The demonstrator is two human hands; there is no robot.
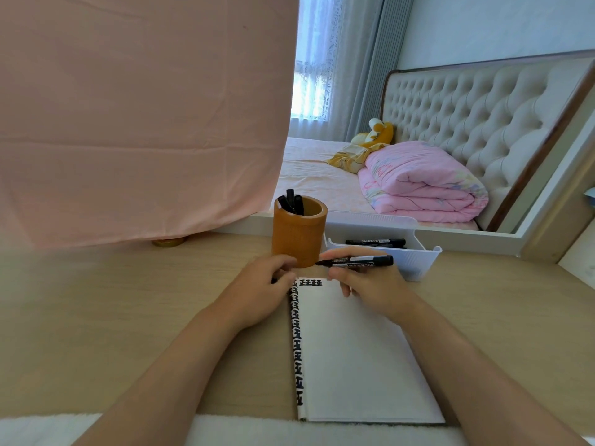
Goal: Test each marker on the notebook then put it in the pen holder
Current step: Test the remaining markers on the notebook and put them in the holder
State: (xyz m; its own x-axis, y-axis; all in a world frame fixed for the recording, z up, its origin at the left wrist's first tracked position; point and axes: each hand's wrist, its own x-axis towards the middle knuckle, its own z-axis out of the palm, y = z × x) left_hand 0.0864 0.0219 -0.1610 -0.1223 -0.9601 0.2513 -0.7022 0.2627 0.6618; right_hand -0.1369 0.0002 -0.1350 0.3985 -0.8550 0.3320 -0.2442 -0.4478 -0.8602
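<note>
Bench of pale wood (128,317) carries a white open notebook (354,349) at lower centre of the frame, with black marks along its left edge and top. The right hand (367,281) grips an uncapped black marker pen (357,261), held level with its tip pointing left, just above the notebook's top edge. The left hand (260,288) rests at the notebook's upper left corner, fingers curled; whether it holds anything I cannot tell. Just behind stands a brown cylindrical wooden pen holder (297,236) containing black capped markers (291,201). To its right, a white plastic tray (415,259) holds spare markers (375,242).
</note>
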